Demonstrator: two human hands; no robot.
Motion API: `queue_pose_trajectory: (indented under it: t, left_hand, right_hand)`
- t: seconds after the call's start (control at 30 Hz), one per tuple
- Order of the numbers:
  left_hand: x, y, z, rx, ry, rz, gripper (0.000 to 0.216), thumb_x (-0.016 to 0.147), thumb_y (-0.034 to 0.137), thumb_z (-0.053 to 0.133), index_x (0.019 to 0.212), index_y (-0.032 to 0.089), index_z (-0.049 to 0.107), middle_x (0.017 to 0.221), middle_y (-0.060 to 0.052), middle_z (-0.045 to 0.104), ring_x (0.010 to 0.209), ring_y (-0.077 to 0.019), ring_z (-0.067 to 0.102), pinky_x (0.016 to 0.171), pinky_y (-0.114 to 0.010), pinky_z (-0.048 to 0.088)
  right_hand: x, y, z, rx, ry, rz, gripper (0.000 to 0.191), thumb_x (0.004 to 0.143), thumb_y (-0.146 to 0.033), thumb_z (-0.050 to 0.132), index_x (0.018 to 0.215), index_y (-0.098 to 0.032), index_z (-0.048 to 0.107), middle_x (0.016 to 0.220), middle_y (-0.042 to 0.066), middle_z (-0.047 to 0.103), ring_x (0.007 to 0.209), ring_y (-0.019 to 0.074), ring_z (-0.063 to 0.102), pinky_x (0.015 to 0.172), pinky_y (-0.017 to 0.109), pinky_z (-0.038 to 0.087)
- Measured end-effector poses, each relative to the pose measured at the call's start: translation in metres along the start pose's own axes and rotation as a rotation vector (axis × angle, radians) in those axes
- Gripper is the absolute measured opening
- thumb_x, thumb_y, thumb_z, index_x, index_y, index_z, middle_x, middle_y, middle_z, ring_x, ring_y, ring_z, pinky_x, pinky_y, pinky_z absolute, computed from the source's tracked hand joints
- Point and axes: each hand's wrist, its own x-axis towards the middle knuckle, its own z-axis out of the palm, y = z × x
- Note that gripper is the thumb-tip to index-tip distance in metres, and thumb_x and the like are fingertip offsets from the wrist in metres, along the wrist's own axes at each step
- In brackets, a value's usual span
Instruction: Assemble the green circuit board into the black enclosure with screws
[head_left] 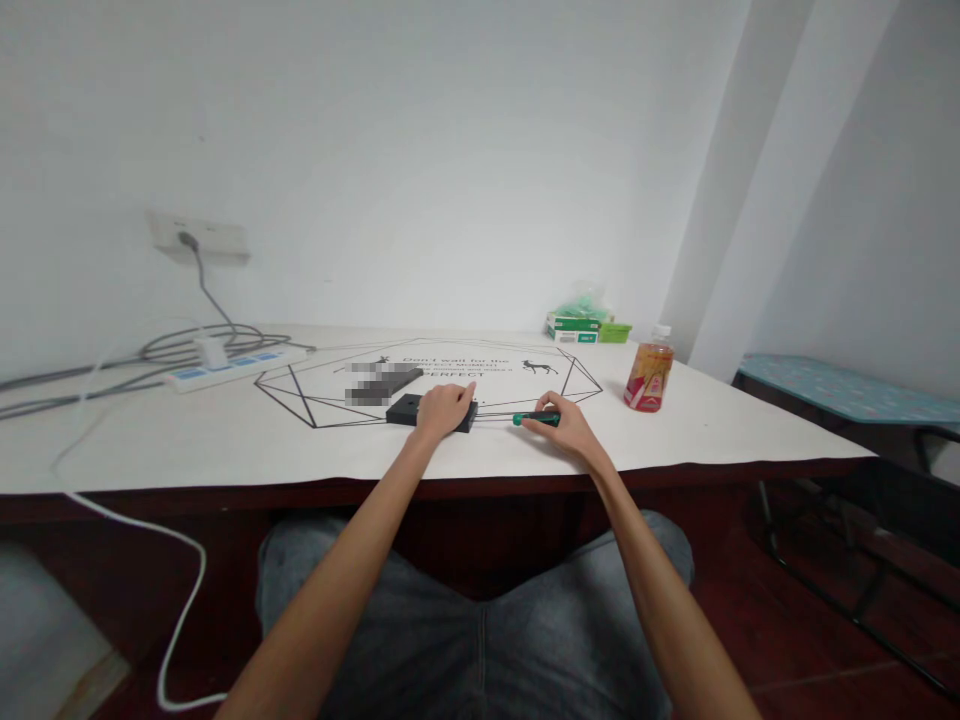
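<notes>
On the table in front of me lies a flat black rectangular box. My left hand rests over its right part, gripping it from above, with most of its fingers hidden. To the right, my right hand is closed around a short green-and-black handled tool. The tool lies almost level just above or on the tabletop, its rounded green end pointing left towards the box. Its exact kind is not clear. Behind the box is a long dark object, partly blurred by pixelation.
A bottle with red liquid stands on the white table at right. Small green-and-white boxes sit at the back. Left are a power strip and coiled cables; a white cable hangs over the front edge.
</notes>
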Motion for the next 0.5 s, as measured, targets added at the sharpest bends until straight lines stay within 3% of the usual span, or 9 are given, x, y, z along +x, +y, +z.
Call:
queue_pose_trajectory:
  t: [0.17,0.3,0.4,0.5]
  left_hand:
    - [-0.001,0.002,0.000,-0.004,-0.006,0.006,0.060,0.099,0.052,0.027,0.094,0.020,0.079,0.101,-0.012,0.075,0.099,-0.0287,0.066,0.083,-0.036,0.046]
    - [-0.005,-0.002,-0.005,-0.080,-0.032,0.086,0.061,0.099,0.052,0.026,0.098,0.019,0.078,0.103,-0.012,0.075,0.102,-0.0268,0.065,0.088,-0.034,0.046]
    - [-0.008,-0.018,-0.016,-0.137,-0.082,0.140,0.062,0.097,0.060,0.028,0.108,0.022,0.075,0.112,-0.011,0.074,0.109,-0.0266,0.063,0.094,-0.034,0.045]
    - [-0.010,-0.043,-0.030,-0.051,-0.191,0.214,0.066,0.083,0.074,0.046,0.122,0.026,0.069,0.126,-0.009,0.068,0.120,-0.0296,0.058,0.102,-0.037,0.040]
  right_hand:
    - [0.001,0.006,0.002,-0.035,0.033,0.047,0.049,0.075,-0.063,0.065,0.057,-0.020,0.053,0.055,-0.001,0.048,0.057,0.0139,0.043,0.056,0.028,0.032]
    - [0.001,0.006,0.003,-0.008,0.029,0.065,0.053,0.078,-0.067,0.060,0.056,-0.019,0.057,0.052,0.000,0.047,0.055,0.0138,0.043,0.054,0.028,0.031]
    - [0.001,0.009,0.004,0.115,0.084,0.124,0.053,0.080,-0.069,0.057,0.059,-0.020,0.054,0.049,0.000,0.046,0.050,0.0141,0.042,0.050,0.027,0.030]
    - [0.007,0.015,0.005,0.155,0.167,0.183,0.053,0.081,-0.070,0.055,0.061,-0.021,0.053,0.050,0.000,0.048,0.050,0.0154,0.045,0.049,0.027,0.030]
